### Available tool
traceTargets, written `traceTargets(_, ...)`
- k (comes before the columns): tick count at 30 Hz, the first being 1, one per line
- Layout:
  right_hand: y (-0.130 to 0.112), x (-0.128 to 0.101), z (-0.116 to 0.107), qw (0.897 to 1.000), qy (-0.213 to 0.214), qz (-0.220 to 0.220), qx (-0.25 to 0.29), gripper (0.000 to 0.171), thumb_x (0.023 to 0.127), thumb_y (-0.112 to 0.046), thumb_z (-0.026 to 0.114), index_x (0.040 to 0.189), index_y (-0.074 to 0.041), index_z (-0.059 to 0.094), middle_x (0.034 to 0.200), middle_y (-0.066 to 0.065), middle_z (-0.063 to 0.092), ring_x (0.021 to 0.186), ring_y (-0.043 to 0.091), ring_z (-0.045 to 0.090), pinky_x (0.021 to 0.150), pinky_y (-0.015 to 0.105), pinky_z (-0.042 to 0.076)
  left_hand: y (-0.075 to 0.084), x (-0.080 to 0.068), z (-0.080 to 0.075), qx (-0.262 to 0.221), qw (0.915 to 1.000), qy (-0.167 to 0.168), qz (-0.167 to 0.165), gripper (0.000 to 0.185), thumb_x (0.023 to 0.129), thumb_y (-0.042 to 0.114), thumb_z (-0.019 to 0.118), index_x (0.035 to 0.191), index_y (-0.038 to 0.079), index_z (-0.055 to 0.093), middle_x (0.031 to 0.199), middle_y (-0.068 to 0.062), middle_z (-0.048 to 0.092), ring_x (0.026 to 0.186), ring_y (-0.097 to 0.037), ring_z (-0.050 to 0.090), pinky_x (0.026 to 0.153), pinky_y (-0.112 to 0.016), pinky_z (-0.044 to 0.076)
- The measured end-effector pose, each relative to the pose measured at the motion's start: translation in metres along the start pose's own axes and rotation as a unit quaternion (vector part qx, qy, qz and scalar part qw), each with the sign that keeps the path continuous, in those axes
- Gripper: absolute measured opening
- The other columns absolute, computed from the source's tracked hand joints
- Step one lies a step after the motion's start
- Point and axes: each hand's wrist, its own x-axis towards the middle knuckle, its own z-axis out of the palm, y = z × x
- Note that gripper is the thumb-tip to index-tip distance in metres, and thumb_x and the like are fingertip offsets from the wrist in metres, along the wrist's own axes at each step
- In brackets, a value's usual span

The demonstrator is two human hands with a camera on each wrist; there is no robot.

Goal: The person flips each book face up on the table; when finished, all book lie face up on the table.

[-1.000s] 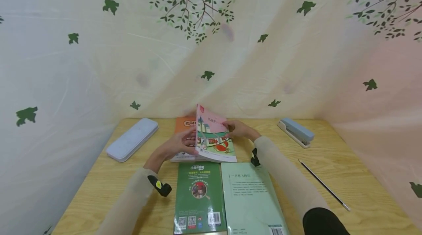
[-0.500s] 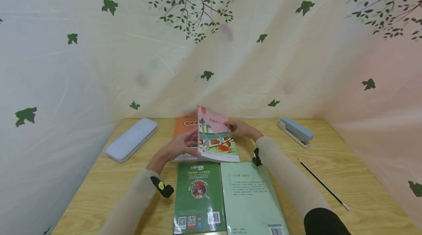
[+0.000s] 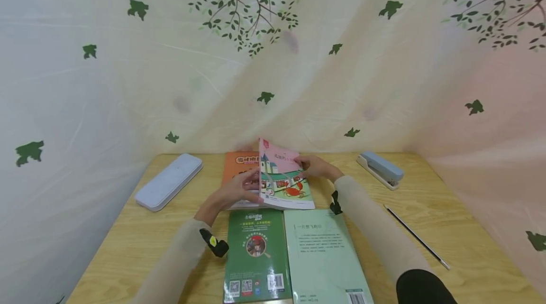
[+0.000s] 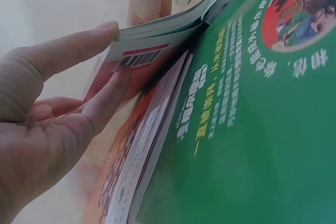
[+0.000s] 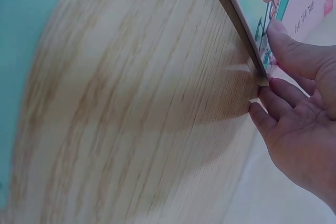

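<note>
A pink picture book with a red crab on its cover [image 3: 283, 180] is tilted, its left side raised, over an orange book [image 3: 236, 164] at the back middle. My left hand [image 3: 234, 191] holds its left edge. In the left wrist view that thumb [image 4: 79, 48] lies along the edge, and fingers reach under the back cover by a barcode [image 4: 140, 59]. My right hand [image 3: 320, 168] pinches the right edge, thumb [image 5: 289, 48] on the cover and fingers beneath. Nearer me lie a dark green book [image 3: 251, 275] and a mint book [image 3: 326, 271], side by side, back covers up.
A pale blue case [image 3: 168, 181] lies on the wooden table [image 3: 128, 247] at the left. To the right are a blue stapler [image 3: 381, 169] and, closer to me, a thin dark pen [image 3: 415, 236]. Behind the table hangs a cloth [image 3: 204, 105] printed with leaves.
Both hands have shifted the pink picture book slightly to the right, uncovering a little more of the orange book. The grip stays the same, and the view has drifted slightly.
</note>
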Motion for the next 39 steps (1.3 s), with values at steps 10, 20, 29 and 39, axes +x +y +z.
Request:
traceTargets(10, 0.004, -0.005, -0.004, 1.0, 0.002, 0.011, -0.004, 0.065, 0.098, -0.01, 0.067, 0.156, -0.006, 0.039, 0.163, 0.02, 0.036, 0.149, 0.038, 0.034, 0.125, 0.056, 0.028, -0.001, 0.005, 0.008, 0.013, 0.9999, 0.004, -0.01, 0.098, 0.084, 0.008, 0.082, 0.163, 0.018, 0.025, 0.152, -0.017, 0.048, 0.138, -0.037, 0.052, 0.107, -0.043, 0.054)
traceTargets(20, 0.01, -0.007, -0.008, 1.0, 0.004, 0.009, -0.003, 0.064, 0.097, -0.012, 0.069, 0.154, -0.006, 0.043, 0.158, 0.02, 0.043, 0.138, 0.035, 0.043, 0.123, 0.056, 0.032, 0.0, 0.009, 0.015, 0.021, 0.9993, 0.019, -0.024, 0.099, 0.083, 0.007, 0.083, 0.163, 0.019, 0.026, 0.153, -0.014, 0.049, 0.137, -0.036, 0.054, 0.108, -0.046, 0.052)
traceTargets(29, 0.012, -0.011, -0.009, 1.0, 0.004, 0.008, -0.004, 0.064, 0.097, -0.01, 0.068, 0.155, -0.004, 0.041, 0.157, 0.022, 0.043, 0.137, 0.036, 0.042, 0.123, 0.056, 0.032, -0.001, 0.013, 0.019, 0.027, 0.9992, 0.02, -0.02, 0.102, 0.081, 0.004, 0.084, 0.163, 0.016, 0.024, 0.154, -0.017, 0.047, 0.136, -0.037, 0.054, 0.107, -0.045, 0.053)
traceTargets(39, 0.011, -0.016, -0.012, 1.0, 0.001, 0.024, 0.009, 0.068, 0.096, -0.009, 0.068, 0.157, -0.003, 0.037, 0.162, 0.022, 0.036, 0.146, 0.037, 0.037, 0.125, 0.055, 0.029, -0.002, 0.017, 0.022, 0.025, 0.9988, 0.025, -0.033, 0.107, 0.079, 0.004, 0.085, 0.164, 0.018, 0.022, 0.155, -0.016, 0.045, 0.134, -0.036, 0.056, 0.105, -0.043, 0.055)
